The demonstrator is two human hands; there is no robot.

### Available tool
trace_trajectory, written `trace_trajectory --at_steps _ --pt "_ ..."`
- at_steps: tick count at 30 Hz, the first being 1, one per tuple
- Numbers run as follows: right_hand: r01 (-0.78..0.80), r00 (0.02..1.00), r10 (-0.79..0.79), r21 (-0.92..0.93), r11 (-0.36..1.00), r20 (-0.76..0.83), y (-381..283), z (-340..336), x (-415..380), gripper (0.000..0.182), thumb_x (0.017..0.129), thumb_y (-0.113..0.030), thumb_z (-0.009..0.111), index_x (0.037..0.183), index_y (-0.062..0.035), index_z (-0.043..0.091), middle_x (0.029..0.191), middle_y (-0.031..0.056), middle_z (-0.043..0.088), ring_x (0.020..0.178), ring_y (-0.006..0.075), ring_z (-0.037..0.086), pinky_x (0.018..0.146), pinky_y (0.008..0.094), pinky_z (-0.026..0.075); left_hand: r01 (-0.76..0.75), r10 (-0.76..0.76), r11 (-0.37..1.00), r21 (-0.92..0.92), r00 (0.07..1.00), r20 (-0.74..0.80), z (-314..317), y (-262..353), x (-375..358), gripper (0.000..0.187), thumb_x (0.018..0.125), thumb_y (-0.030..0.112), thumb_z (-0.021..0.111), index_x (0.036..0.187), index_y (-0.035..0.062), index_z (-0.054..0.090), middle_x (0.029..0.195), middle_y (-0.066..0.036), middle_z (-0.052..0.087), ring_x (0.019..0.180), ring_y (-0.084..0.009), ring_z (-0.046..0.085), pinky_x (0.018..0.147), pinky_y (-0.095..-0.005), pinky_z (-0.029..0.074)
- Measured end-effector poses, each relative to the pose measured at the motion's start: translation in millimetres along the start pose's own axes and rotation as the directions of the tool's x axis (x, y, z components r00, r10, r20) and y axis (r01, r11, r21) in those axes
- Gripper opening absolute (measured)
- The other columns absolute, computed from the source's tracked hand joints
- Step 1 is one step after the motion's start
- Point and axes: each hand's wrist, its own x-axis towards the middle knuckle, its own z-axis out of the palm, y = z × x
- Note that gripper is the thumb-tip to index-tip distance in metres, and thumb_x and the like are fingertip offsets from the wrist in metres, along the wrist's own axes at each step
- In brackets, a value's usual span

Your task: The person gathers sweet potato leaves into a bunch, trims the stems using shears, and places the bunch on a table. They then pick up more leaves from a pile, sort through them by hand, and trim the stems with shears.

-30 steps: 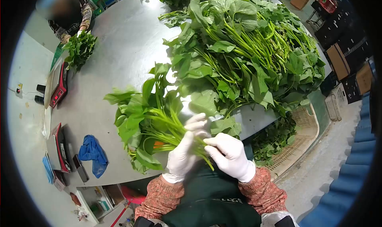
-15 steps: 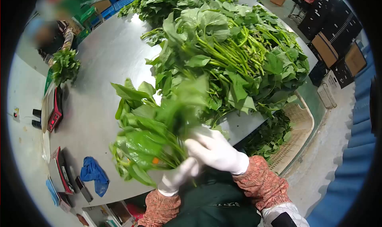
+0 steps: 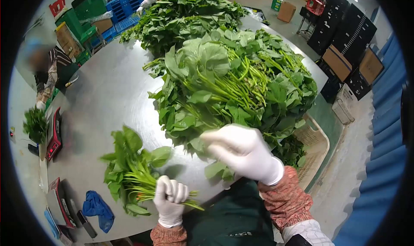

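My left hand (image 3: 170, 199), in a white glove, is closed around the stems of a bunch of leafy greens (image 3: 133, 175). Its leaves fan out to the left over the metal table, and the stem ends stick out right of my fist. My right hand (image 3: 246, 154), gloved too, is at the near edge of a large heap of leafy greens (image 3: 207, 93). Motion smears its fingertips, which overlap the heap's leaves; I cannot tell what they hold. Just below that hand are a few loose leaves (image 3: 219, 171) at the table's edge.
Red-framed scales (image 3: 54, 136) stand along the metal table's (image 3: 92, 116) left side, near a blue cloth (image 3: 98, 210). A cream plastic basket (image 3: 317, 149) with greens sits below the right edge. One person works at the left, another behind the far pile (image 3: 189, 23).
My hands have moved apart: the left went left and down with the bunch, the right moved slightly up. The person at the left has lowered their greens towards the scale.
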Motion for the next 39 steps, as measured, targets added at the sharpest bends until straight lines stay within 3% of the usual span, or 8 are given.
trace_trajectory --at_steps 2,5,8,13,20,28,33,39 --pt "-0.276 0.938 0.31 0.208 0.938 -0.153 4.6 -24.6 9.4 0.016 0.085 -0.003 0.065 0.1 0.0017 0.069 0.079 0.0093 0.065 0.067 0.0162 0.059 0.062 0.0267 0.049 -0.063 0.062 0.998 -0.016 0.994 -0.085 -5.8 4.9 3.7 0.041 0.105 0.034 0.034 0.07 0.0131 0.039 0.051 0.005 0.03 0.04 -0.0082 0.025 0.043 -0.0253 0.026" --pt "-0.212 0.952 0.126 -0.305 0.929 -0.279 57.9 -36.7 25.2 0.017 0.082 -0.012 0.068 0.096 -0.0024 0.068 0.083 0.0092 0.065 0.074 0.0209 0.065 0.065 0.0329 0.051 0.011 -0.013 1.0 -0.015 0.995 -0.102 3.8 2.3 2.0 0.035 0.104 0.027 0.037 0.072 0.0119 0.038 0.052 0.004 0.029 0.041 -0.0096 0.024 0.044 -0.0263 0.026" --pt "-0.235 0.971 0.091 -0.809 0.539 -0.222 91.9 -32.0 30.3 0.019 0.079 -0.024 0.07 0.086 -0.0074 0.065 0.084 0.0086 0.062 0.081 0.0273 0.064 0.066 0.0398 0.051 0.077 -0.079 0.997 -0.031 0.992 -0.097 6.3 -4.2 -2.5 0.036 0.104 0.027 0.038 0.071 0.0117 0.039 0.052 0.003 0.029 0.043 -0.0105 0.024 0.046 -0.0273 0.026" --pt "-0.236 0.965 0.099 -0.651 0.721 -0.241 111.5 -47.7 32.9 0.016 0.082 -0.03 0.065 0.081 -0.014 0.061 0.081 0.007 0.057 0.075 0.028 0.063 0.064 0.0384 0.051 0.08 -0.08 0.997 -0.003 0.989 -0.126 6.5 -1.6 -9.2 0.036 0.104 0.028 0.038 0.071 0.0117 0.038 0.053 0.003 0.028 0.043 -0.0109 0.024 0.047 -0.0278 0.026" --pt "-0.197 0.98 0.126 -0.83 0.521 -0.153 99.1 -31.6 29.0 0.024 0.078 -0.03 0.071 0.085 -0.0104 0.06 0.086 0.0073 0.058 0.075 0.0278 0.064 0.063 0.0388 0.051 0.101 -0.093 0.993 0.06 0.988 -0.126 17.4 -7.4 -12.4 0.035 0.102 0.03 0.041 0.071 0.0125 0.04 0.052 0.004 0.027 0.042 -0.0093 0.022 0.044 -0.0266 0.023" --pt "-0.174 0.894 0.079 -0.179 0.968 -0.442 77.6 -39.0 21.6 0.007 0.08 -0.01 0.069 0.081 -0.0041 0.065 0.077 0.0044 0.063 0.061 0.014 0.059 0.056 0.0271 0.047 0.066 -0.052 0.994 0.086 0.986 -0.156 15.0 -3.1 -18.2 0.035 0.102 0.03 0.041 0.071 0.0131 0.04 0.053 0.004 0.028 0.042 -0.0094 0.022 0.044 -0.0262 0.023" --pt "-0.357 0.843 0.445 0.303 0.884 -0.303 34.9 -45.1 23.8 0.01 0.092 -0.007 0.059 0.101 -0.0004 0.059 0.078 0.0011 0.06 0.059 0.0048 0.054 0.055 0.021 0.045 0.105 -0.092 0.991 0.083 0.985 -0.146 16.8 -8.8 -14.6 0.034 0.102 0.03 0.041 0.073 0.0127 0.041 0.053 0.004 0.028 0.043 -0.0091 0.023 0.045 -0.0261 0.024" --pt "-0.377 0.879 0.476 0.588 0.716 -0.014 28.9 -10.6 -5.8 0.03 0.093 -0.004 0.056 0.121 0.0044 0.053 0.096 0.0038 0.06 0.069 0.0089 0.06 0.064 0.0225 0.053 0.109 -0.104 0.994 0.03 0.984 -0.148 12.8 -11.6 -9.3 0.034 0.102 0.028 0.043 0.072 0.0113 0.041 0.054 0.003 0.03 0.045 -0.0104 0.026 0.048 -0.0272 0.026"
